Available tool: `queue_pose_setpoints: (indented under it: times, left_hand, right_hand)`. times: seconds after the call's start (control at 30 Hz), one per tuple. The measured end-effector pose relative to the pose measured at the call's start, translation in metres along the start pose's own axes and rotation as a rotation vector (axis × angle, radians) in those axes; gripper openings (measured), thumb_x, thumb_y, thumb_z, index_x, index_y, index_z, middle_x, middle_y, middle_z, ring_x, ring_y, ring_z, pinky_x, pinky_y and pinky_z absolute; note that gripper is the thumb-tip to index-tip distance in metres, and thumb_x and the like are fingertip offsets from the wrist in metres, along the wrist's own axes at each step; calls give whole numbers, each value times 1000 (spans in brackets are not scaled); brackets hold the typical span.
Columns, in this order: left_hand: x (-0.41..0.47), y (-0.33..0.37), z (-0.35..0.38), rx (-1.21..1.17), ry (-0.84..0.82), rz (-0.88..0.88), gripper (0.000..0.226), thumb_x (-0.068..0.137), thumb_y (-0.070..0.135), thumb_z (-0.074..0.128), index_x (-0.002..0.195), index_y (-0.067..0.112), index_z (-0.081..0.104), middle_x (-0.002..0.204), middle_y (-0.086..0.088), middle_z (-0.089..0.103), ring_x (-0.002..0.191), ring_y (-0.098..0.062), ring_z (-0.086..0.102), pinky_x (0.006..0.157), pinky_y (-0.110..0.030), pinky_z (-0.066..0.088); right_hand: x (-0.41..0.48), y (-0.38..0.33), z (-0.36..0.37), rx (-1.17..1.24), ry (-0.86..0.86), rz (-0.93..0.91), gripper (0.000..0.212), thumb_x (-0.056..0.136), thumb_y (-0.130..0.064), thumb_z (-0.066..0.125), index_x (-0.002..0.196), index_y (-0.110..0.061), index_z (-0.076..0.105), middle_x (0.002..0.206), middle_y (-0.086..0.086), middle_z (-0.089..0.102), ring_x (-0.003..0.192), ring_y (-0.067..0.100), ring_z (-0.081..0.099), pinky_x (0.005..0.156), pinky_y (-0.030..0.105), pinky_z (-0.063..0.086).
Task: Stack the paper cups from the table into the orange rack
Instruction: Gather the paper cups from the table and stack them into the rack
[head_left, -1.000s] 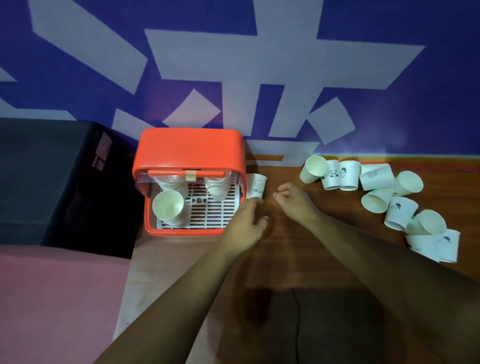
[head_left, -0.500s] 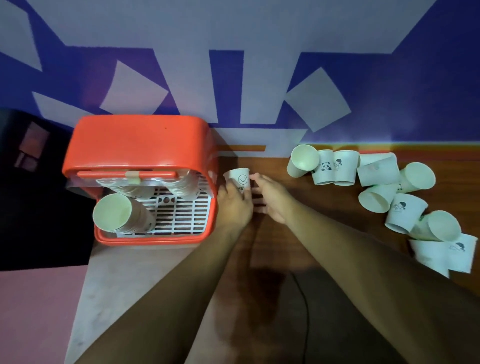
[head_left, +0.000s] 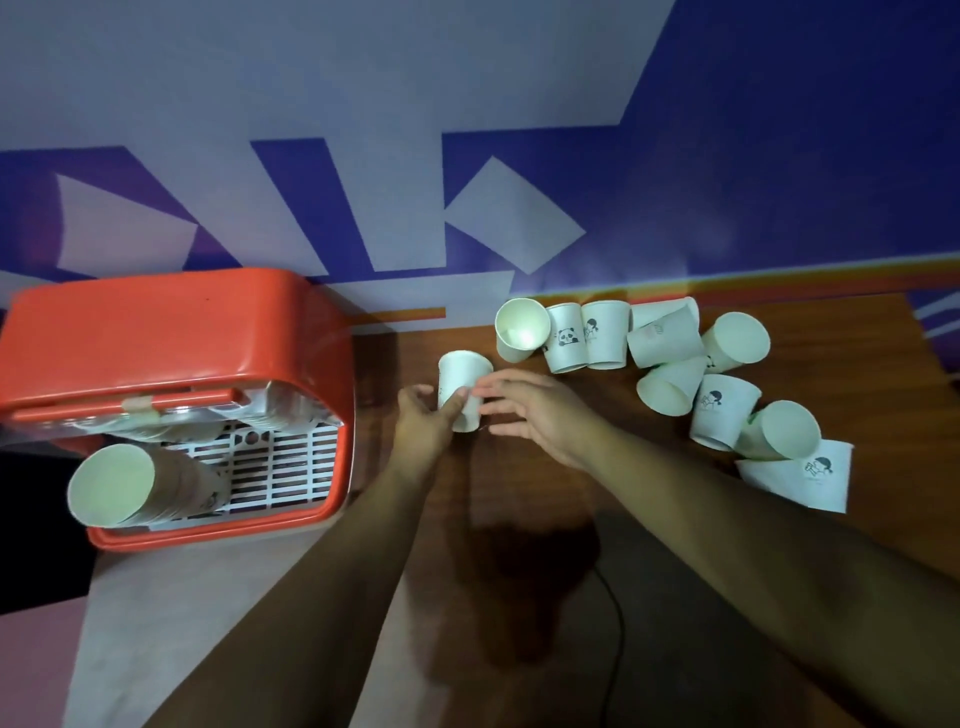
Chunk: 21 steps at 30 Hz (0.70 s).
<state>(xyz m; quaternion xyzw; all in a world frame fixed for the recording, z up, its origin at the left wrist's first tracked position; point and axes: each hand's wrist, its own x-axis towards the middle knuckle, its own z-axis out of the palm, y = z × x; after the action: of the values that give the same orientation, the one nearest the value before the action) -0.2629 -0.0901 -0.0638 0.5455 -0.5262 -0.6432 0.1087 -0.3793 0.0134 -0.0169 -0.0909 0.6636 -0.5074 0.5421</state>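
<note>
My left hand (head_left: 423, 428) grips a white paper cup (head_left: 464, 382) and holds it upright just above the wooden table (head_left: 519, 519), right of the orange rack (head_left: 156, 332). My right hand (head_left: 535, 410) hovers beside the cup with fingers spread, fingertips near its side. Inside the rack, a stack of nested cups (head_left: 135, 488) lies on its side with the mouth toward me, and more stacks sit under the lid. Several loose paper cups (head_left: 670, 343) lie scattered at the back right of the table.
The blue and white patterned wall (head_left: 467, 156) runs right behind the table. A black cable (head_left: 615, 639) trails across the table near me. A dark box (head_left: 31, 525) lies left of the rack. The rack has a white slotted floor (head_left: 280, 467).
My left hand closed on the cup next to the rack and lifted it toward the right. My right hand opened its fingers beside it. The view shifted right.
</note>
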Motion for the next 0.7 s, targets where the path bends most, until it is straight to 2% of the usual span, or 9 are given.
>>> queue_pose_setpoints:
  times: [0.07,0.13,0.2,0.27,0.33,0.4,0.5,0.6,0.7]
  left_hand:
    - [1,3,3,-278,-70,-133,45,90,25,73,122,7,48,113,-15,63,91,-23,63,72,-34,56]
    - [2,3,-1,-434,-105,-199,36,93,26,68,120,7,53,114,-22,65,87,-28,63,54,-26,49]
    - [-4,0,-9,-482,-127,-221,31,95,27,64,117,7,55,113,-23,65,87,-32,63,53,-25,45]
    - [-13,-8,-18,-541,-189,-248,45,93,28,62,128,2,53,115,-23,65,85,-30,64,51,-25,45]
    - [-20,-14,-28,-604,-286,-284,69,82,34,67,140,3,48,124,-25,64,94,-35,63,51,-25,45]
    - [-31,-12,-38,-642,-400,-290,87,68,38,77,143,5,46,136,-28,57,111,-41,58,58,-26,46]
    - [-50,-6,-53,-669,-511,-213,85,59,29,86,135,10,50,122,-19,64,97,-28,67,69,-33,49]
    - [-69,-2,-70,-689,-605,-120,80,65,13,83,138,8,49,126,-21,63,105,-29,66,80,-36,55]
    - [-87,0,-96,-697,-698,-59,87,71,8,81,147,5,39,141,-28,51,123,-36,55,101,-43,45]
  right_hand:
    - [-2,-10,-8,-38,42,-64,26,101,-14,46,121,-5,60,103,14,72,97,26,71,87,40,57]
    - [2,-17,-19,-166,202,-169,30,98,-14,49,128,-11,53,89,12,70,78,24,72,72,36,57]
    - [15,-17,-31,-425,366,-229,39,94,-22,55,133,-21,49,83,6,70,64,18,69,62,30,55]
    - [27,-13,-38,-762,390,-248,44,91,-31,57,134,-26,49,88,4,71,71,20,71,72,33,55]
    - [37,-7,-37,-981,361,-225,42,90,-32,59,131,-23,55,101,8,72,90,28,69,84,39,55]
    - [42,-5,-30,-1087,375,-221,35,90,-29,63,123,-20,62,109,9,70,98,31,65,86,42,55]
    - [40,-6,-19,-1130,445,-294,21,91,-25,64,109,-15,68,105,10,70,93,29,64,79,39,56]
    - [23,-5,-13,-992,431,-412,14,90,-24,65,100,-15,70,99,7,66,85,22,63,68,26,47]
    - [-9,-2,2,-777,307,-444,6,87,-27,69,92,-23,71,103,3,53,86,15,61,80,20,48]
